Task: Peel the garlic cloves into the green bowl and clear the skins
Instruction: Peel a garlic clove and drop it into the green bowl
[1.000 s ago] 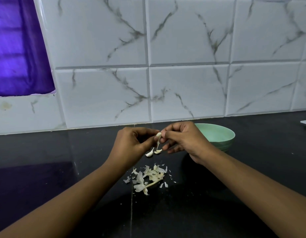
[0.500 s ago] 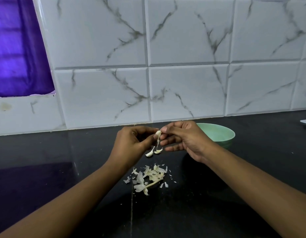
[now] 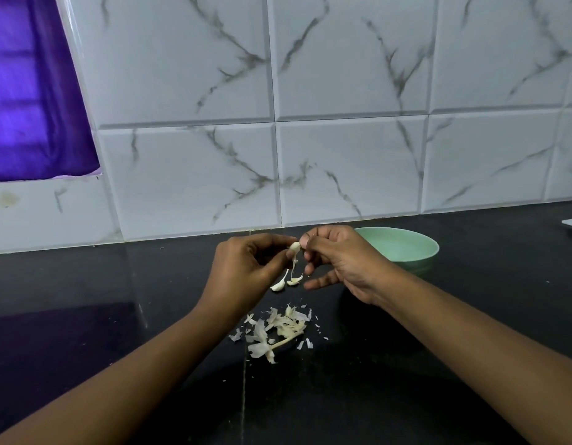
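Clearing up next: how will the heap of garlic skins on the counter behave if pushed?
Probably very light and floppy: the garlic skins are thin, curled flakes. They will likely scatter rather than move as one, since small bits lie loose around the heap. On the glossy counter they should slide easily.

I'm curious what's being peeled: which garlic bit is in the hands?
The clove pinched between left hand and right hand; the two bits below it and the skins are gripped by neither hand.
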`<state>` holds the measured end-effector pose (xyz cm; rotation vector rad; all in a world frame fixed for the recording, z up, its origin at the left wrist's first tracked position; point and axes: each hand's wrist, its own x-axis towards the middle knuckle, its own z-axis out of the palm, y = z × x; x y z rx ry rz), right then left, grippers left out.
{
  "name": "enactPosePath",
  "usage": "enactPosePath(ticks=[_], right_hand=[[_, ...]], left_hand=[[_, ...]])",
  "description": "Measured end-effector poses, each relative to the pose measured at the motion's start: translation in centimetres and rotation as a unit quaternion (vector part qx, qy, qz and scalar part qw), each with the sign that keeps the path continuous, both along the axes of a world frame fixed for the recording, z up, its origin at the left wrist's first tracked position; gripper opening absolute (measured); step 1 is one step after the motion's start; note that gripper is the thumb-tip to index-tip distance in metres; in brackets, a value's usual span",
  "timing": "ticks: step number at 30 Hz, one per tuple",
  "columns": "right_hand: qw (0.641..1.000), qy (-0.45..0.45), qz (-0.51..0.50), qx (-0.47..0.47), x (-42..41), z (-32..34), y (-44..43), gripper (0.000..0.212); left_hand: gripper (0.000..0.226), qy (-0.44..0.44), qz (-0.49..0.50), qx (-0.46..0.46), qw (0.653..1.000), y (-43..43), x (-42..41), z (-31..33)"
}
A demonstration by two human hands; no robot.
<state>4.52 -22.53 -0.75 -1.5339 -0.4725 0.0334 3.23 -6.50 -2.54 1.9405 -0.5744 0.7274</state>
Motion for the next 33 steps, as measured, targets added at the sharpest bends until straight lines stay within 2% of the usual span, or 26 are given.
enactPosePath(ticks=[3,6,8,11,14,20,23,28,33], right_hand=[[1.0,-0.012,-0.013,-0.006,-0.2,-0.2,0.6,0.025],[0.998,-0.038,-0.036,-0.035,-0.1,-0.6,0.9,0.019],[0.992,-0.049,-0.049,-0.101,0.2,-1.1,0.9,0.016],[0.976,-0.076,-0.064,-0.195,0.5,-1.7,0.8,0.015],[0.975,-0.106,-0.068,-0.184,0.5,-1.3,0.4,0.013],[0.988,-0.11,-0.062,-0.086,0.3,-0.5,0.0,0.016],[0.989,-0.097,-0.061,-0.091,0.2,-0.4,0.1,0.015],[0.985,-0.127,-0.08,-0.081,0.1,-0.4,-0.1,0.005],[0.983,-0.128,-0.082,-0.102,0.1,-0.5,0.0,0.009]], left_hand=[[0.014,-0.01,-0.009,-0.01,1.0,-0.2,-0.1,-0.1],[0.012,-0.013,-0.016,-0.029,0.999,-0.4,-0.2,0.0],[0.009,0.023,-0.039,-0.118,0.992,-0.4,-0.1,0.2],[0.009,0.096,-0.066,-0.243,0.963,0.2,0.4,0.7],[0.01,0.168,-0.082,-0.289,0.939,0.8,0.8,0.8],[0.008,0.212,-0.102,-0.261,0.936,0.4,0.5,0.5],[0.008,0.215,-0.102,-0.254,0.938,0.2,0.4,0.5],[0.01,0.216,-0.112,-0.234,0.941,0.2,0.2,0.5],[0.011,0.204,-0.111,-0.213,0.949,0.1,0.3,0.5]])
